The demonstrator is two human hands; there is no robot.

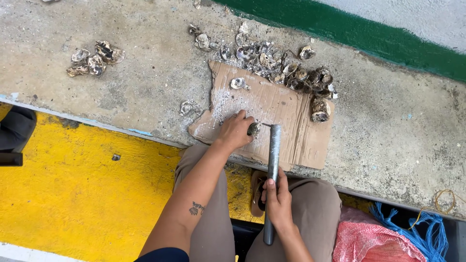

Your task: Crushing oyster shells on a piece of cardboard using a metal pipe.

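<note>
2 hands work at a rough concrete counter (145, 82), grey and stained, whose near edge drops to a bright yellow floor (73, 194); a green painted band (349, 31) runs along the far side below a pale wall. A torn sheet of brown cardboard (291, 126) lies flat on the counter, dusted with pale grit. The left hand (234, 131) presses a small dark oyster (254, 129) onto the cardboard near its front edge, fingers curled over it and pinching it still. The right hand (277, 196) grips a grey metal rod (273, 165) around its lower half, fingers wrapped tight; the rod's tip meets the oyster, though whether it touches is hard to tell. A heap of empty shells (286, 68) crowds the cardboard's far edge, and a smaller cluster of 4 or so shells (94, 59) sits well apart at the left. A red mesh sack (374, 240) and blue frayed rope (422, 230) lie beside the person's right knee.
</note>
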